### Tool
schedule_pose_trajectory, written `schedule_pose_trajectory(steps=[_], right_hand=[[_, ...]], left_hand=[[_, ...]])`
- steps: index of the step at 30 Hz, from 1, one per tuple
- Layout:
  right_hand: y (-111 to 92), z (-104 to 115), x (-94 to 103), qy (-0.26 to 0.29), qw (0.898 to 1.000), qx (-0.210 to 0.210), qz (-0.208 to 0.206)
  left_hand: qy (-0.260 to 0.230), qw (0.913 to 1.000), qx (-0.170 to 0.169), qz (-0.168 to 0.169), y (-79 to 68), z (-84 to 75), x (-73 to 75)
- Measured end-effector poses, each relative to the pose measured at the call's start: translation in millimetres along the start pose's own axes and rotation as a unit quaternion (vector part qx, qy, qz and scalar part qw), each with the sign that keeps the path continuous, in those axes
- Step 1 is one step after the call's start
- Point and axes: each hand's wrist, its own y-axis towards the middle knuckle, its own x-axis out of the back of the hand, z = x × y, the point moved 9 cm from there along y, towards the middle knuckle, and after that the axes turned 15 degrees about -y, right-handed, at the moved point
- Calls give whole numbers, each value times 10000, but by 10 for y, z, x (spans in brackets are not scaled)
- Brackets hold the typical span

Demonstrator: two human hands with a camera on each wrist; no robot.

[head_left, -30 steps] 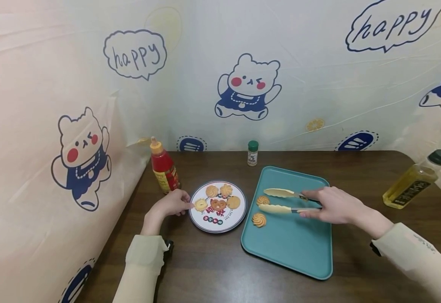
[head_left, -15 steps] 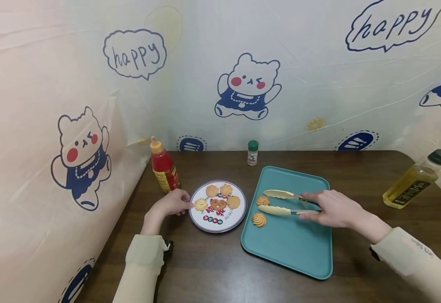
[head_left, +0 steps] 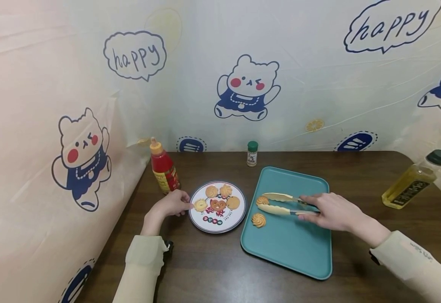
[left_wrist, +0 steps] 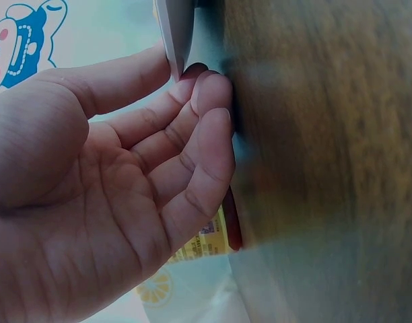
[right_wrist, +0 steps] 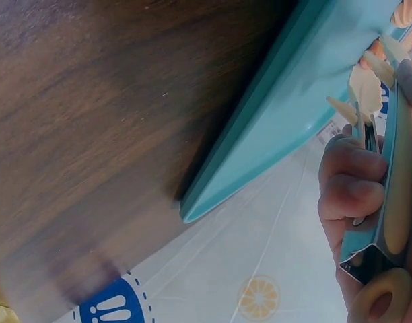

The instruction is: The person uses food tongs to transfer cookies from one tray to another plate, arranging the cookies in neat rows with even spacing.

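Note:
My left hand [head_left: 171, 203] pinches the left rim of a white plate [head_left: 225, 226] between thumb and fingertips; in the left wrist view the plate rim [left_wrist: 178, 33] shows edge-on in that pinch. Several cookies and a brown pretzel [head_left: 217, 205] lie on the plate. In my right hand [head_left: 335, 211] is a pair of tongs [head_left: 275, 209] with cream tips, held over a teal tray [head_left: 292, 248]. The tong tips stand on both sides of a swirled cookie [head_left: 262, 200]; contact is hard to judge. Just nearer on the tray lies a second swirled cookie [head_left: 258, 220].
A red sauce bottle [head_left: 165, 170] stands behind my left hand. The green-capped shaker [head_left: 252, 153] is at the table's back edge. An oil bottle [head_left: 410, 183] stands at the far right. Patterned cloth [head_left: 190, 92] hangs behind the table.
The two tong arms have drawn closer together around the upper cookie, and my right hand has shifted slightly toward me. My left hand and the plate stay put.

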Motion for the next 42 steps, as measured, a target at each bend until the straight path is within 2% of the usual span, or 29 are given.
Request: schedule_pose_trajectory(steps=[7,23,31,37,42], right_hand=[[-4,-7,-6,-19,10000,6,-19],[-18,-10,11,13,10000,-23,80],[0,-7,119,-136,9998,-1,-136],[78,79,201,-115,9992,109,-366],[180,247,245,6,9985,331,-439]], left_hand=[[21,10000,-75,46,3,-6,-3],[-41,10000,-10,-14,-6,-7,4],[-39,10000,1,-9,4,-4,4],[-1,10000,-30,-1,9,-5,5],[12,10000,-52,-27,0,-8,7]])
